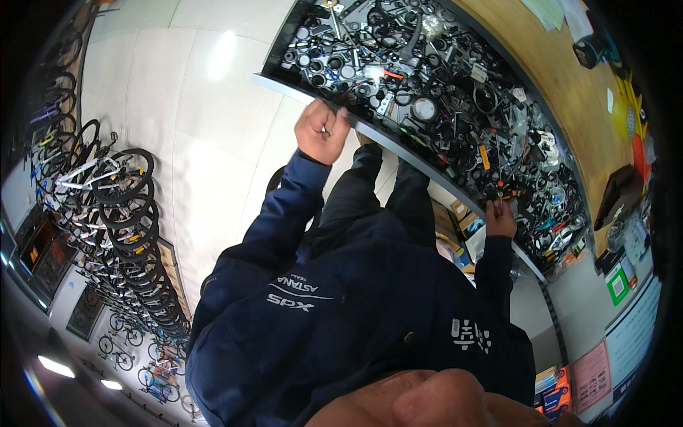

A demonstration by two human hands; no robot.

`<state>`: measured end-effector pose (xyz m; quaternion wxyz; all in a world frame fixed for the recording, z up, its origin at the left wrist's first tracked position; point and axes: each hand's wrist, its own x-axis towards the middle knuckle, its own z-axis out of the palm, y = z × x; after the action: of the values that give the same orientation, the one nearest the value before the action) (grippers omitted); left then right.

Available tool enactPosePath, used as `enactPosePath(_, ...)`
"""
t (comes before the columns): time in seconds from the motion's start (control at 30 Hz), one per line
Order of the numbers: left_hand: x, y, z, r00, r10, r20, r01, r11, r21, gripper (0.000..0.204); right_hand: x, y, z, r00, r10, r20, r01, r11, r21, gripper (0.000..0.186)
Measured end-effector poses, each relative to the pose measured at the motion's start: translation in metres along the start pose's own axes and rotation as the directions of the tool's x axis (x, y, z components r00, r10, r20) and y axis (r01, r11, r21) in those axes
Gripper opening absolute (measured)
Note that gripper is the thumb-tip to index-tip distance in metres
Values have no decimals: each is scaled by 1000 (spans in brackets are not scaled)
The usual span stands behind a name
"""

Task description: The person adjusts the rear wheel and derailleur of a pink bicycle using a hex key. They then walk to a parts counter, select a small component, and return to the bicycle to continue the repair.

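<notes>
A long dark metal drawer (306, 95) full of small bicycle parts, rings, clamps and a few tools (424, 108) stretches diagonally across the upper right. My left hand (321, 132) is closed at the drawer's front edge toward its left part, fingers curled against it. Farther right along that edge, my right hand (501, 219) grips the rim with bent fingers, just beside some orange-and-black pieces (506, 192) inside. Both dark sleeves reach up from below toward the drawer.
A wooden worktop (590, 121) borders the drawer's far side, holding a cordless tool (590, 50) and a brown wallet-like item (615, 196). Boxes (461, 213) sit beneath the drawer. A long row of bicycles (128, 199) stands on the tiled floor (185, 85) at left.
</notes>
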<state>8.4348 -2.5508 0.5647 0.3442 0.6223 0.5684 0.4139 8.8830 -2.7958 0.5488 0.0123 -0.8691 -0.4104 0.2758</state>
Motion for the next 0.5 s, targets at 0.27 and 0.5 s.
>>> enactPosePath(0.27, 63, -27, 12, 990, 137, -45, -129, 981, 146, 43, -4, -4, 6, 997, 11, -72, -10, 1000, 9, 31)
enactPosePath(0.5, 65, -31, 22, 965, 238, 109, -260, 824, 504, 38, -5, -8, 11, 977, -99, -190, 78, 990, -114, 30)
